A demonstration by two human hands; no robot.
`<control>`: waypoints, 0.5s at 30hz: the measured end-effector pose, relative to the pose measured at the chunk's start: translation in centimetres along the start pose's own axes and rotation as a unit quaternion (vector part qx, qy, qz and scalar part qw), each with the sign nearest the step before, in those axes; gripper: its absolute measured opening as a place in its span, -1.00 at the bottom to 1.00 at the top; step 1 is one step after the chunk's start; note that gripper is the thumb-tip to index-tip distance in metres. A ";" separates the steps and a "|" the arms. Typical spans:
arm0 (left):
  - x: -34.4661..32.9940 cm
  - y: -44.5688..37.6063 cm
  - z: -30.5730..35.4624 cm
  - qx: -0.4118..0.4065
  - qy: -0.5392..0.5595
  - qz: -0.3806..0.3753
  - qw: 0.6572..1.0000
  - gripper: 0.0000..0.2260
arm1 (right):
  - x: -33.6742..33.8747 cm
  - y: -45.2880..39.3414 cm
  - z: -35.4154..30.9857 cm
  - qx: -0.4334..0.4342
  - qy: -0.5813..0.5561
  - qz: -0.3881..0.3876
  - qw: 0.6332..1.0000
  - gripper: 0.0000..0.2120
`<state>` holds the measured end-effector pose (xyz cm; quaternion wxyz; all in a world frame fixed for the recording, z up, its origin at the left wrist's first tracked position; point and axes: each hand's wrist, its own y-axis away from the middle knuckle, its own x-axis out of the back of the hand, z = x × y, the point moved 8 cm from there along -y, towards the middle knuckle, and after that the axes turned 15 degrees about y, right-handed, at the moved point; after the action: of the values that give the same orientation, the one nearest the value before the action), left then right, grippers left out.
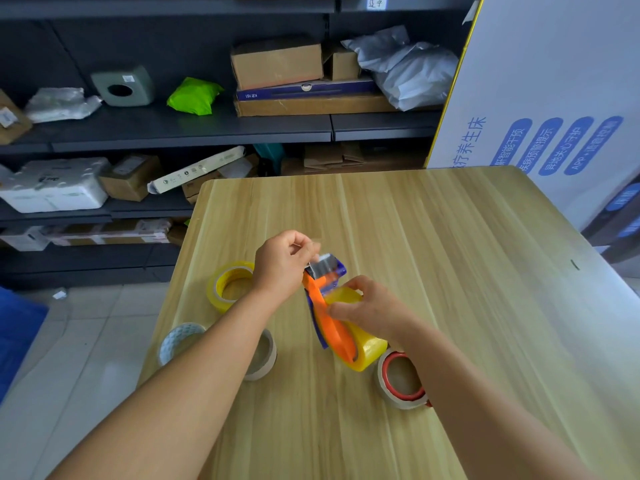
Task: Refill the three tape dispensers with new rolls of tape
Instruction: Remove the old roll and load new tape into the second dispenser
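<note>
A: Threading stage, by my reading. Orange-and-blue dispenser (pixel 327 299) is held just above the wooden table (pixel 450 271), mid-table, with a yellow roll (pixel 360 344) seated in it. Right hand (pixel 370 310) grips the roll and dispenser body, fingers curled round them. Left hand (pixel 284 265) pinches something clear at the cutter end (pixel 325 265); probably the free tape tail, though the film itself is too faint to confirm.

B: Risks from here?

A: First, the tail. If the pinch slips, it could snap back onto the roll and the end would have to be found again. Second, the serrated blade sits right beside the left fingertips; a pull at the wrong angle might nick skin or tear the tape short. Third, the tail could fold and stick to itself.

B: And the other stock?

A: Second yellow roll (pixel 230 285) lies flat left of the hands, a white patterned roll (pixel 180 341) near the table's left edge, another pale roll (pixel 263 355) partly hidden under the left forearm, and a red-cored roll (pixel 401 379) beside the right wrist. That last one is close enough for the forearm to knock it. No other dispensers visible.
</note>
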<state>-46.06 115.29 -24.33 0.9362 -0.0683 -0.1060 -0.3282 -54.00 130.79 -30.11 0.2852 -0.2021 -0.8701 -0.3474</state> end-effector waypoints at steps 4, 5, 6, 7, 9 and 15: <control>0.3 0.4 -0.1 0.022 0.012 0.006 1.000 -0.87 | -0.2 -0.2 0.1 -0.005 0.001 -0.003 1.000 -0.41; 0.5 0.5 -0.1 0.025 0.009 0.009 1.000 -0.87 | -0.2 -0.2 0.2 -0.007 0.005 -0.004 1.000 -0.41; 0.6 0.5 -0.1 0.029 0.004 0.012 1.000 -0.87 | -0.2 -0.2 0.2 -0.006 0.014 -0.004 1.000 -0.41; 0.8 0.5 -0.1 0.035 0.000 0.016 0.999 -0.87 | -0.2 -0.2 0.1 -0.004 0.026 -0.002 1.000 -0.40; 1.0 0.6 -0.3 0.053 0.002 0.023 0.998 -0.88 | -0.1 -0.2 0.0 -0.001 0.055 0.002 0.998 -0.39; 0.7 1.0 0.2 0.054 -0.057 0.011 0.997 -0.86 | -0.1 0.3 -0.4 0.012 0.138 0.034 0.990 -0.31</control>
<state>-44.88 115.68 -23.99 0.9344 -0.0374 -0.1756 -0.3077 -53.62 130.69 -29.77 0.4164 -0.1786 -0.8193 -0.3513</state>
